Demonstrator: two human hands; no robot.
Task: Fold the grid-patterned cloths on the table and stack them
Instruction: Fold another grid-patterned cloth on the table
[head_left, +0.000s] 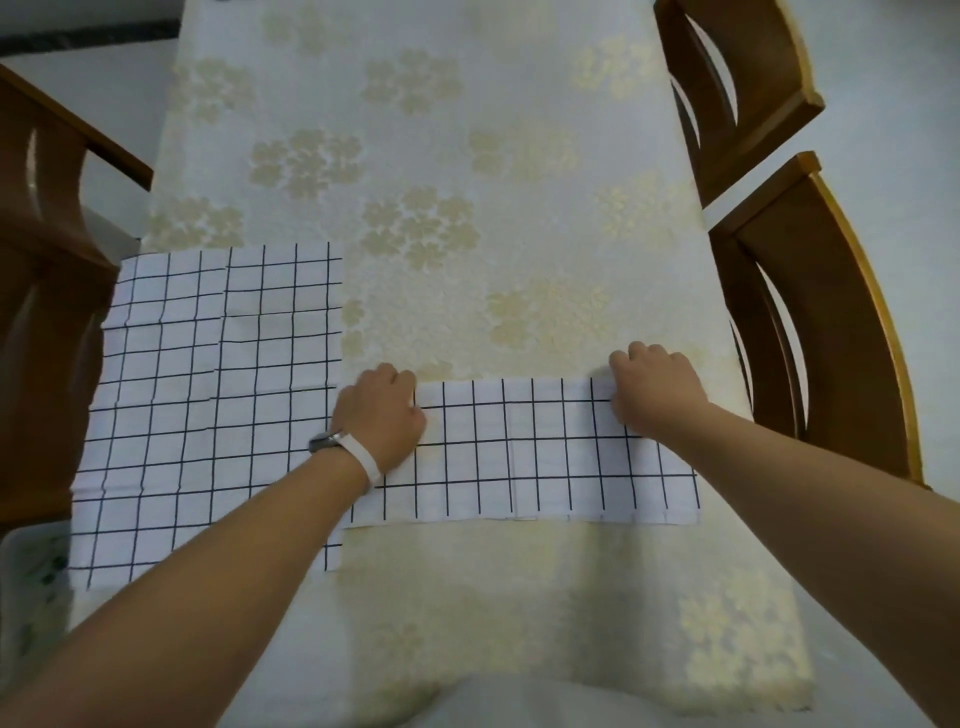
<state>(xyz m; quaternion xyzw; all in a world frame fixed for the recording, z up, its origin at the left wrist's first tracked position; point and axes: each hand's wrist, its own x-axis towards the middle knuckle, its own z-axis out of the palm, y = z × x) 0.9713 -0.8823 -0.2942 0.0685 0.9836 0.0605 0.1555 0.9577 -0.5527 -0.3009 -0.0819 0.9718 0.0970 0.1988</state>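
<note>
A white cloth with a black grid lies folded into a long strip across the near middle of the table. My left hand, with a white watch band at the wrist, grips the strip's far left corner. My right hand grips its far right corner. A second grid cloth lies spread flat at the table's left side, hanging slightly over the left edge, and my left forearm crosses its near right part.
The table wears a cream tablecloth with gold flower prints. Two wooden chairs stand along the right side and one at the left. A pale bin sits low at the left.
</note>
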